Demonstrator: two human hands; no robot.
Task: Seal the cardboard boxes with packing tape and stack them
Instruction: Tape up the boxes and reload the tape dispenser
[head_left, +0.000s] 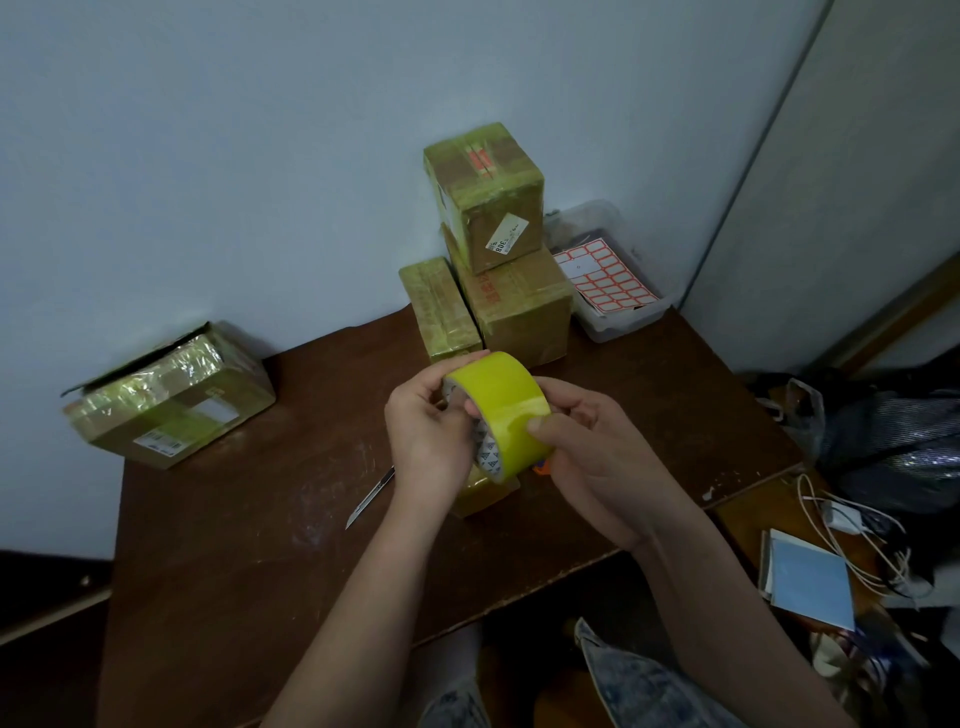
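Tape roll (501, 410): wide, glossy yellow, white printed core.
Left hand (428, 434): gripping roll's core end.
Right hand (587, 441): curled around roll, thumb pressing top.

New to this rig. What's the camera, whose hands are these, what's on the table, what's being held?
There is no robot here: one wide-angle camera worn on a person's head looks down at their bare hands. The left hand and right hand both grip a roll of yellow packing tape. On the brown wooden table lie three taped cardboard boxes, two of them stacked, a separate flat taped box, a utility knife and a clear plastic tub of red-bordered labels.
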